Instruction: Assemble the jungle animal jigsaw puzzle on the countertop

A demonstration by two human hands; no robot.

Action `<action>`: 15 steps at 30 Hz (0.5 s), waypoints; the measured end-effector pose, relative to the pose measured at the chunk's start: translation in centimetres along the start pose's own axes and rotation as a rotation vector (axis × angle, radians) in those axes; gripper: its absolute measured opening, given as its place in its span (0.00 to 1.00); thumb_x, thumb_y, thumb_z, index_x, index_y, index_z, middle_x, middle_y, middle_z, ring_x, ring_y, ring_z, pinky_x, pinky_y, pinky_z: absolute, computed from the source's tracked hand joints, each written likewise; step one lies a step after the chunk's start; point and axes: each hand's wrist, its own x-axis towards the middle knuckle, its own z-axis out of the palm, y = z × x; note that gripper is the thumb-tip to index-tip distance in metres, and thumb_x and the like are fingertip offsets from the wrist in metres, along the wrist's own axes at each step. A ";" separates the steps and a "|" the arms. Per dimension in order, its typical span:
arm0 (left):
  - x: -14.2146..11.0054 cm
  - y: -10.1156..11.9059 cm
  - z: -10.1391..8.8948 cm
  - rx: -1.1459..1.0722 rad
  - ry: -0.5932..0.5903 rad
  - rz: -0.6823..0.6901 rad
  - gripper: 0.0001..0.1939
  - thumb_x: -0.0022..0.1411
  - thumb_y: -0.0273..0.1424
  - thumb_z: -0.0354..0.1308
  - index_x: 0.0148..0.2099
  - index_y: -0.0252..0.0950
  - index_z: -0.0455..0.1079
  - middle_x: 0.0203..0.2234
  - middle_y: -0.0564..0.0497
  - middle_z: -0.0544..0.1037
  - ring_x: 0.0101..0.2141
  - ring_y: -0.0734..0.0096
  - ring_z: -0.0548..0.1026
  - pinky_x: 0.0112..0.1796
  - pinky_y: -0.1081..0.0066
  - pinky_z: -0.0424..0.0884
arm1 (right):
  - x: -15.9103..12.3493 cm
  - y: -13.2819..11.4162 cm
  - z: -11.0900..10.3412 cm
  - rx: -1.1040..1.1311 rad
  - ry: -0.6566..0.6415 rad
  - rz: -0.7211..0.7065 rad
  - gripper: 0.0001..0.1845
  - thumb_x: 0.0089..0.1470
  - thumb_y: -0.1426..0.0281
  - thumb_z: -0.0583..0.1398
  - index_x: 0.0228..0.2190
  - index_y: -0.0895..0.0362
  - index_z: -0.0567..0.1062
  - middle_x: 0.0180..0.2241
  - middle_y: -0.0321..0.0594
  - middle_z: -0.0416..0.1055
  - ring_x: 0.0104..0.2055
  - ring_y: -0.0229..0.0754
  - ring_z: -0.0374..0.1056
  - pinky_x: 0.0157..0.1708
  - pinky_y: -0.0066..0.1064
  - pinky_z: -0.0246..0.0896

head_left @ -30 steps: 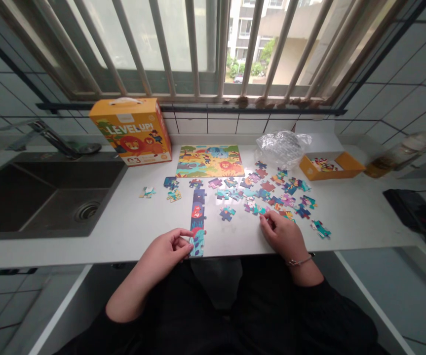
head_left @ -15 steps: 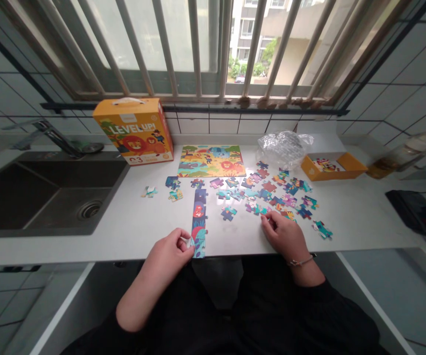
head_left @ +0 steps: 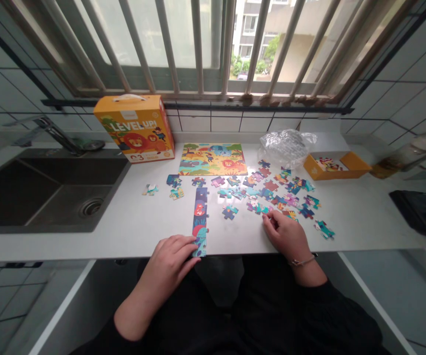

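A narrow strip of joined jigsaw pieces [head_left: 200, 209], dark blue at the top with a red animal and teal below, lies upright on the counter. My left hand [head_left: 175, 251] lies flat over its lower left edge, fingers stretched out and fingertips touching the bottom piece. My right hand [head_left: 283, 229] rests on the counter with fingers curled in, just below the spread of loose jigsaw pieces [head_left: 271, 186]; nothing shows in it. Between the hands lies a single blue jigsaw piece [head_left: 230, 212]. Behind the strip lies a colourful animal picture board [head_left: 213, 159].
An orange puzzle box [head_left: 135, 129] stands at the back left beside the dark sink [head_left: 50, 195]. Crumpled clear plastic [head_left: 286, 148] and an open orange box [head_left: 326, 168] holding pieces sit at the back right. A black device [head_left: 416, 214] lies far right.
My left hand has gone from curled fingers at the strip's lower left edge to stretched fingers lying over its bottom piece. My right hand stays in place.
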 end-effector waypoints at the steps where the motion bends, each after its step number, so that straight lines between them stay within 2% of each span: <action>1: 0.0 0.0 0.1 0.007 -0.001 0.006 0.08 0.79 0.35 0.62 0.56 0.42 0.78 0.56 0.44 0.86 0.53 0.54 0.83 0.52 0.55 0.76 | 0.0 0.0 0.0 0.000 -0.002 0.001 0.20 0.72 0.53 0.57 0.34 0.52 0.77 0.24 0.37 0.74 0.26 0.42 0.69 0.30 0.33 0.51; 7: 0.3 0.0 0.5 0.040 0.003 0.005 0.10 0.79 0.35 0.63 0.57 0.40 0.78 0.56 0.44 0.86 0.53 0.52 0.83 0.51 0.54 0.75 | 0.0 -0.1 0.0 -0.010 -0.013 0.005 0.20 0.72 0.53 0.57 0.34 0.52 0.77 0.25 0.37 0.74 0.26 0.42 0.69 0.30 0.33 0.51; 15: 0.8 -0.9 0.1 0.029 -0.067 0.061 0.10 0.80 0.33 0.60 0.58 0.40 0.78 0.64 0.43 0.82 0.60 0.51 0.81 0.56 0.52 0.77 | 0.0 -0.2 -0.2 -0.002 -0.008 0.006 0.20 0.72 0.53 0.57 0.34 0.52 0.77 0.24 0.37 0.74 0.26 0.42 0.69 0.30 0.33 0.51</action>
